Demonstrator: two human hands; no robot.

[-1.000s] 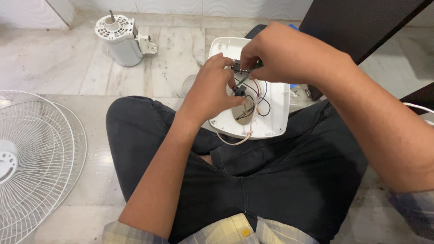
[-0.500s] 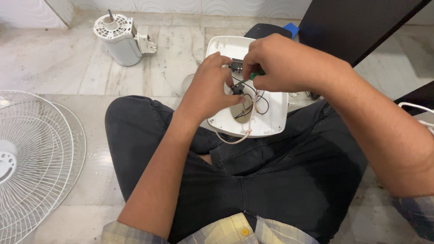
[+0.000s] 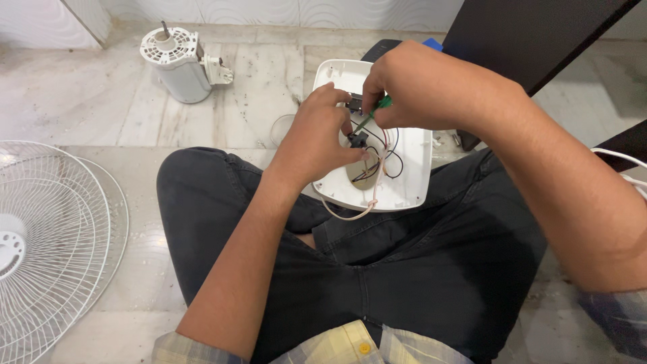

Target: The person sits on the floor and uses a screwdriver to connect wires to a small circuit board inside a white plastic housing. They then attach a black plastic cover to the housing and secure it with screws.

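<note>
1. Far left: white wire fan grille (image 3: 47,236) flat on floor (image 3: 121,128), cut off by left and bottom edges; springy, light, snags easily by look of thin wires.
2. Upper left: white fan motor (image 3: 176,62) standing upright on floor, shaft up, well apart from hands; probably dense and heavy for its size, best taken by housing, not shaft.
3. Centre: left hand (image 3: 317,138) curled, fingertips pinching small black part (image 3: 357,139) wired inside white plastic housing (image 3: 404,175); housing rests tilted on lap against right knee.
4. Housing likely light, stiff, smooth shell; safest hold at rim or flat outer wall, not by wiring.
5. Thin wires (image 3: 387,158) red, black, pale, looped inside shell; soft, fragile at joints, likely to pull loose if tugged.
6. Right hand (image 3: 418,87) closed around green-handled screwdriver (image 3: 374,114), tip aimed at black part just beside left fingertips.
7. Hidden: screwdriver tip contact point, screw head, upper part of housing under right hand; cannot tell what black part fastens to.
8. Dark object with blue corner (image 3: 431,44) behind housing mostly covered; kind unclear.
9. Upper right: dark slanted panel (image 3: 532,34), cut off by top edge.
10. Far right: white cable (image 3: 630,168) cut off at edge.
</note>
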